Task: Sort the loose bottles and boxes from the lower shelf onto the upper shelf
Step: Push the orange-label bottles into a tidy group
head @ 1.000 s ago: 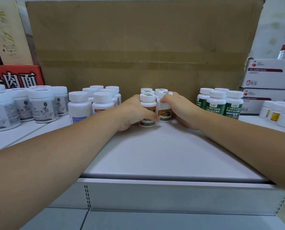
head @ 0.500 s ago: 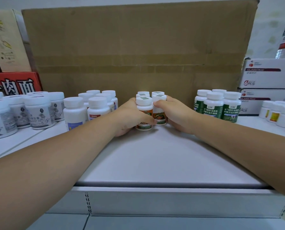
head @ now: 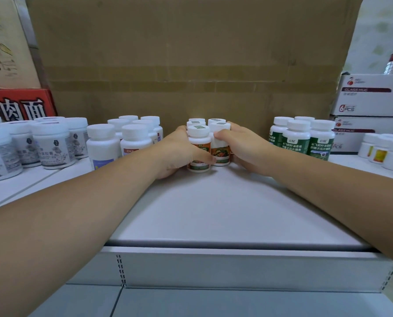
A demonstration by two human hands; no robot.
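Note:
Several small white-capped bottles with orange labels (head: 199,143) stand in a tight cluster at the back middle of the white upper shelf (head: 213,209). My left hand (head: 179,152) wraps the cluster's left side, with its thumb across the front bottle's label. My right hand (head: 243,147) cups the cluster's right side, thumb on the neck of the front right orange-label bottle (head: 220,145). Both hands press against the bottles, which stand upright on the shelf.
A big cardboard box (head: 191,65) walls off the back. Left of my hands stand plain white bottles (head: 103,145) and grey-label jars (head: 51,145); to the right are green-label bottles (head: 298,138), small yellow-label bottles (head: 383,152) and white mug boxes (head: 371,94).
Both hands stay on the orange-label cluster; the right thumb has shifted slightly on the front right bottle. The bottles stay in place. The view has shifted slightly.

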